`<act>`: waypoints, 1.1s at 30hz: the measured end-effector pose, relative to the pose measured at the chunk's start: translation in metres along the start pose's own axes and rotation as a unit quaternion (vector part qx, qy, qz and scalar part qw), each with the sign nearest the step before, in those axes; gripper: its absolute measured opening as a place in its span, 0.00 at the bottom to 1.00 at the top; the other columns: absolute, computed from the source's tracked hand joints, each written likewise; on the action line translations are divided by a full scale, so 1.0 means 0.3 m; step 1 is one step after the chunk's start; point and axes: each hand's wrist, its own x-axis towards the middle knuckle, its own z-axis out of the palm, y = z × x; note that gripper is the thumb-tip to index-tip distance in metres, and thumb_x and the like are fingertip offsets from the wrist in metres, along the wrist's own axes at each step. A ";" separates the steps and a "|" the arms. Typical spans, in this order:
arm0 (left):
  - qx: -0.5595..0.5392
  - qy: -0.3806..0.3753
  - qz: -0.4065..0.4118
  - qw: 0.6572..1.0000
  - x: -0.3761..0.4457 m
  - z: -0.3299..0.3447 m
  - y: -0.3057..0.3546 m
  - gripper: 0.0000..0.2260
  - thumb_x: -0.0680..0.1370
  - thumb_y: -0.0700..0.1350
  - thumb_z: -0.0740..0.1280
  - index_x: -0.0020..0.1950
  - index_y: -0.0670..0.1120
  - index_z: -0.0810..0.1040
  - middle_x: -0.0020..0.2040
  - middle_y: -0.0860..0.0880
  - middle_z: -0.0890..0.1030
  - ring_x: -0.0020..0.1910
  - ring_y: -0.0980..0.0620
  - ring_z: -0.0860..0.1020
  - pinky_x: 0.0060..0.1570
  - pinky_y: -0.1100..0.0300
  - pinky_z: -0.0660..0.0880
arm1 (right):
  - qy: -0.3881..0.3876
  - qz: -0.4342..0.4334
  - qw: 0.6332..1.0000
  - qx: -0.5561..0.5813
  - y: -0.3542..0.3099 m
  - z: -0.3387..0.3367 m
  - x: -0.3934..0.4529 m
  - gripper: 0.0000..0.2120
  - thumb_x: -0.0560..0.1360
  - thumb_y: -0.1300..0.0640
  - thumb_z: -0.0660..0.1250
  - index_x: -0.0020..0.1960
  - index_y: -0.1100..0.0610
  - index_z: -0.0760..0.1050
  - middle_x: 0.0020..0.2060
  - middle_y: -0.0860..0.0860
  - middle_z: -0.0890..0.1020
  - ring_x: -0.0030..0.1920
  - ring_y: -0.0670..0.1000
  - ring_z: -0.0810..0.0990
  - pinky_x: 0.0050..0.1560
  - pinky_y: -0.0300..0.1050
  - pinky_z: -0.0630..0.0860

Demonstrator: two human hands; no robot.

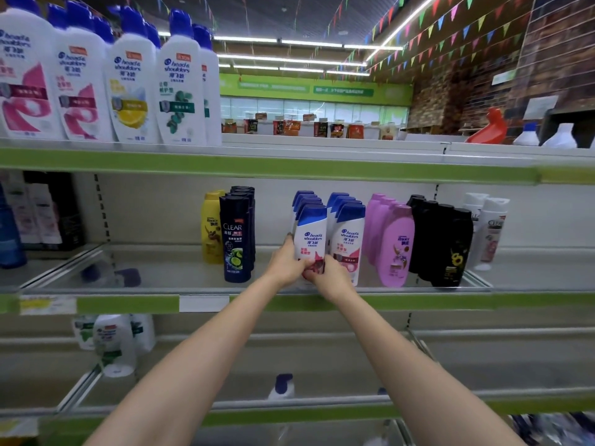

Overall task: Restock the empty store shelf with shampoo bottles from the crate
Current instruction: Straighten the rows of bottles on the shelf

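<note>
Bare shelf floor (167, 268) left of dark CLEAR bottles (236, 239) — bottle rows packed rightward

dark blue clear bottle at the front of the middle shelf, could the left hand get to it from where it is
Probably yes. The dark blue bottle stands at the shelf edge, with bare shelf between it and the left hand. But that hand now grips the white bottle.

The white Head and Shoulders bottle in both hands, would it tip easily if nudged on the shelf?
Probably: the white bottle is tall with a narrow base. Its glossy plastic looks slippery and stiff. The left hand and right hand grip it low down.
</note>
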 end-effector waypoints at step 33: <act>-0.058 -0.008 0.033 0.998 0.022 -0.066 -0.071 0.24 0.77 0.40 0.66 0.70 0.43 0.62 0.65 0.44 0.75 0.62 0.48 0.75 0.52 0.62 0.70 | -0.020 0.040 0.931 0.363 -0.082 0.020 0.056 0.13 0.80 0.61 0.51 0.44 0.59 0.73 0.40 0.52 0.79 0.44 0.50 0.77 0.45 0.41 0.75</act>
